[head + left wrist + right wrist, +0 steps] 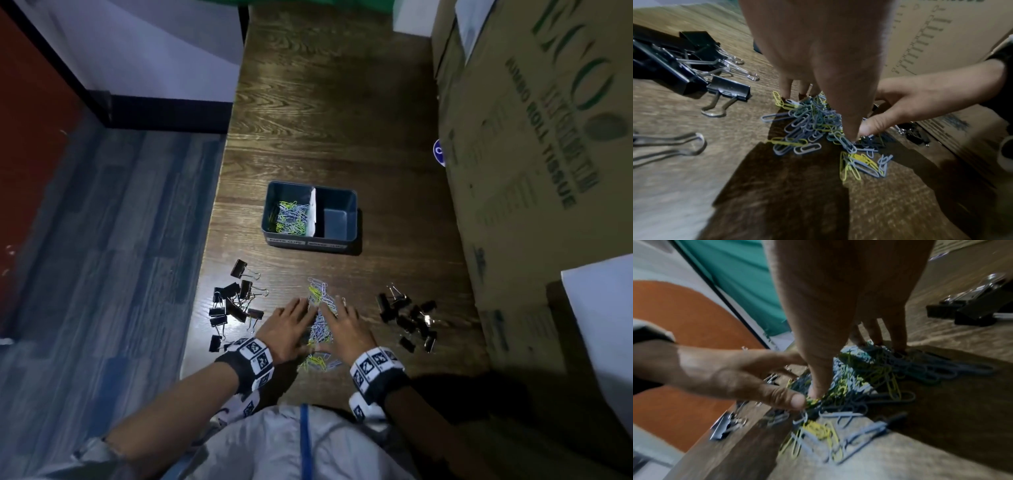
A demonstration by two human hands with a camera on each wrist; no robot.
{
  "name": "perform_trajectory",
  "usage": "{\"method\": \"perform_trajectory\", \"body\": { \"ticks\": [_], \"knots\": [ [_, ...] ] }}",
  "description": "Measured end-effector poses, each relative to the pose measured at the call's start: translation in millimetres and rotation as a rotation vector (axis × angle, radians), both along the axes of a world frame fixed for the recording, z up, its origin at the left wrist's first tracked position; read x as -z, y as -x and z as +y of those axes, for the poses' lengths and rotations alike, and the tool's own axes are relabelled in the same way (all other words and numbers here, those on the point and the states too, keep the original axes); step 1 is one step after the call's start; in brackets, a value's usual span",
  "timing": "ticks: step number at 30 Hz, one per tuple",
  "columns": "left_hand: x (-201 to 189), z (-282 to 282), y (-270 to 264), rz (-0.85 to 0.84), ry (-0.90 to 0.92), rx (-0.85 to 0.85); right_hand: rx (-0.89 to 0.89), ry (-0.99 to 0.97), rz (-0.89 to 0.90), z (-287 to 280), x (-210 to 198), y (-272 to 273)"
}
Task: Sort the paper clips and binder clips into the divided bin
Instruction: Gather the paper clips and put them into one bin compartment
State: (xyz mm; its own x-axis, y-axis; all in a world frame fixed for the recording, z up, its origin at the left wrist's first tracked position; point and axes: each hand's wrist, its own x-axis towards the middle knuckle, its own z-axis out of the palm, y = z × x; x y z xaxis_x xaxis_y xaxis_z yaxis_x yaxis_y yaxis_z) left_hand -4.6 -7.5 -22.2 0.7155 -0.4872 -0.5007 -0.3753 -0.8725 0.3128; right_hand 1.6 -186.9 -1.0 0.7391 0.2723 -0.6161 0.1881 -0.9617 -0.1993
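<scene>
A loose pile of blue, white and yellow paper clips (320,323) lies on the wooden table near its front edge. My left hand (299,325) and right hand (335,325) flank the pile with straight fingers resting on the clips. In the left wrist view the two thumbs meet on the paper clips (807,123). Black binder clips lie in two groups, one at the left (233,305) and one at the right (409,322). Farther back stands the dark divided bin (308,244). Its left half holds paper clips (289,217), and its right half (337,222) looks empty.
A large cardboard box (531,171) walls off the table's right side, close to the right binder clips. The table's left edge (209,260) runs just beside the left binder clips, with blue floor below. Bare wood stretches behind the bin.
</scene>
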Motion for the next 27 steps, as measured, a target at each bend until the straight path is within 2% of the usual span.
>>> {"method": "perform_trajectory", "body": {
  "ticks": [5, 11, 16, 22, 27],
  "knots": [
    [6.9, 6.6, 10.5, -0.096, 0.143, -0.033, -0.037, -0.062, -0.142, 6.3, 5.4, 12.3],
    [7.8, 19.2, 8.0, -0.053, 0.281, -0.172, 0.067, -0.183, -0.185, 0.9, -3.5, 1.6],
    [4.1, 23.1, 0.1, -0.079, 0.286, -0.269, 0.197, -0.212, -0.153, -8.9, -20.7, -10.6],
    [-6.4, 27.4, -10.6, -0.131, 0.338, -0.306, 0.201, -0.165, -0.131, -14.1, -35.0, -17.0],
    [-40.4, 32.5, -37.2, -0.192, 0.444, -0.394, 0.216, -0.141, -0.035, -12.3, -54.0, -31.6]
  ]
}}
